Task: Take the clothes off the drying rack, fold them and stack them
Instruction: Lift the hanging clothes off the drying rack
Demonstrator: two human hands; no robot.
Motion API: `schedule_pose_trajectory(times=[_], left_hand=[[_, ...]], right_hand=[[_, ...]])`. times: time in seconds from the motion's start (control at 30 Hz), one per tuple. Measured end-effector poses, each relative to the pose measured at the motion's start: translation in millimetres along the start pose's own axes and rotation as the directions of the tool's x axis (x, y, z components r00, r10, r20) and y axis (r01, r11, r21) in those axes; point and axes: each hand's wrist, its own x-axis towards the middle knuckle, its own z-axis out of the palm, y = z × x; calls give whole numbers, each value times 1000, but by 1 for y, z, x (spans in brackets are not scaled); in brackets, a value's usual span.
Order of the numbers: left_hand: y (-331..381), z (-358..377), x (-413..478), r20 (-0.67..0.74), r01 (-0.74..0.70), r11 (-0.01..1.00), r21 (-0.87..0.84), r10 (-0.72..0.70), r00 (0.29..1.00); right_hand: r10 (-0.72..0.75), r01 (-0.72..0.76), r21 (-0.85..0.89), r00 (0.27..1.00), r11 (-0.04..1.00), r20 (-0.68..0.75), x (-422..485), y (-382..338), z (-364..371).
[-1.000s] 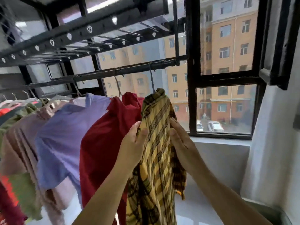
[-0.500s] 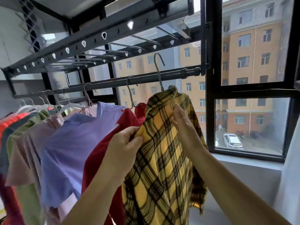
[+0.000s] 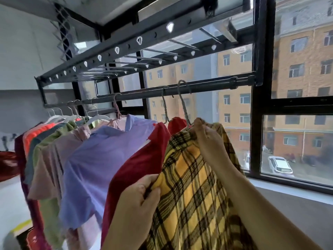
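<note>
While the L hand (image 3: 137, 200) pinched the edge of the yellow plaid shirt (image 3: 189, 195) at lower centre, the R hand (image 3: 207, 137) gripped its collar by the hanger (image 3: 183, 105) — mid-frame, beside the red top (image 3: 140, 163).

plaid shirt (image 3: 189, 186): yellow-black, bunched, I see my left hand (image 3: 138, 201) pinching its edge and my right hand (image 3: 207, 136) gripping its collar.
hanger hook (image 3: 183, 105): above my right hand, by the rack rod (image 3: 212, 86).
neighbours: red top (image 3: 140, 159), purple shirt (image 3: 100, 159), hanging left of my left hand.

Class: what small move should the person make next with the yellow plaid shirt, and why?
Probably draw the hanger hook clear of the rod: right hand grips the yellow plaid shirt at its collar, left hand pinches its edge.
</note>
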Motion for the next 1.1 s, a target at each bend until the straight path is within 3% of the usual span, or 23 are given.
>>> schedule_pose_trajectory(times=[0.07, 0.13, 0.2, 0.27, 0.3, 0.37, 0.47, 0.5, 0.6, 0.63, 0.67, 0.73, 0.8, 0.83, 1.1], left_hand=[[-2, 3, -3, 27, -28, 999, 32, 28, 999], [-2, 7, -3, 61, -44, 998, 51, 41, 997], [-4, 9, -2, 95, -63, 994, 87, 55, 994], [-8, 12, -1, 137, -51, 993, 103, 36, 990], [-8, 13, -1, 157, -28, 994, 101, 12, 988], [-9, 15, -2, 204, 7, 997, 74, -22, 979], [-5, 5, 5, 318, 47, 995, 84, -72, 945], [-4, 0, 11, 296, 36, 992, 122, -70, 953], [-11, -15, 48, 24, 25, 973, 229, -32, 999], [-17, -18, 67, -82, 10, 940, 341, 19, 996], [-24, -19, 87, -134, 13, 874, 486, 60, 989], [-38, -17, 122, -109, 98, 746, 659, -35, 993], [-45, -10, 142, 6, 149, 802, 579, -187, 982], [-48, -7, 147, 36, 145, 837, 528, -192, 981], [-25, -48, 155, -183, 136, 946, 296, -84, 980]], right_hand=[[38, -43, 59, 996, 997, 81, -3, 5, 7], [206, -255, 328, 962, 909, 176, -1, 0, 8], [354, -496, 636, 868, 592, 347, 3, -2, 3], [343, -573, 765, 810, 293, 476, 5, -3, -4], [314, -583, 787, 799, 199, 513, 4, -4, -6], [299, -588, 802, 788, 106, 538, 5, -5, -7], [305, -594, 799, 781, 94, 545, 2, -6, -3], [304, -600, 793, 779, 107, 548, 1, -6, -1], [312, -609, 775, 779, 169, 543, -1, -4, 5], [319, -611, 768, 779, 194, 539, -2, -4, 6], [325, -617, 756, 777, 218, 540, -3, -3, 8], [336, -626, 740, 771, 246, 541, -7, 0, 13], [333, -631, 734, 768, 250, 546, -10, 3, 16], [330, -627, 735, 772, 257, 543, -11, 4, 17], [241, -531, 816, 843, 228, 481, -5, -3, 6]])
